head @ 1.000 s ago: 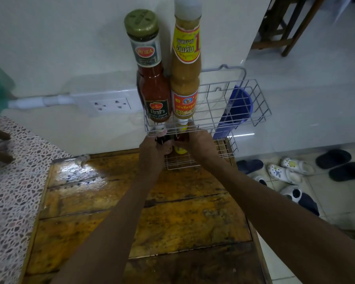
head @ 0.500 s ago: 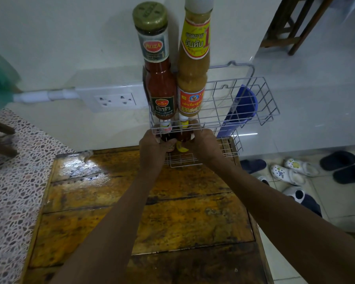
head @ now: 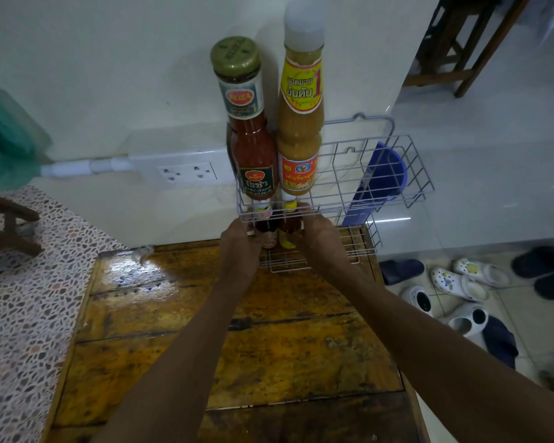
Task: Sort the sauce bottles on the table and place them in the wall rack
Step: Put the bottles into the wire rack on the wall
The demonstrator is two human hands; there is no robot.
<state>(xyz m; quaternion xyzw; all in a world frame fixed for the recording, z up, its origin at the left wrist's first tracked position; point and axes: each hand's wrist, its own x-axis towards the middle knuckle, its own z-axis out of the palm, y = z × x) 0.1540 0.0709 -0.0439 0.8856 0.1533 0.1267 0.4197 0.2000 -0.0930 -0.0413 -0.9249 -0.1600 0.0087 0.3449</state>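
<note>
Reaching into the lower tier of the wire wall rack (head: 413, 174), both hands are closed on small sauce bottles. The left hand (head: 239, 241) has its fingers curled round a small dark-red bottle (head: 267, 230), and the right hand (head: 317, 235) wraps a small bottle with a yellow label (head: 288, 233). The two bottles stand side by side, touching or nearly so, at the left end of the lower shelf; whether their bases are fully seated on the wire is hidden by the hands.

Above them, at 12 o'clock from the hands, the upper tier carries a tall ketchup bottle (head: 253, 148) with a green cap and, just beside it at its 3 o'clock, a tall bottle of pale yellow sauce (head: 299, 132) with a white cap. A blue plastic scoop (head: 384, 174) sits behind the rack toward 2 o'clock.

The small bottles look like glass: stiff, smooth, likely a bit slippery, and breakable if dropped on the wooden desk (head: 205, 330) below. They are probably light enough for one hand each. The best hold is round the body below the neck, as now, keeping them upright. The wire floor has gaps, so a narrow base may tip or catch between the rods; letting go only once each bottle stands steady seems wise.
</note>
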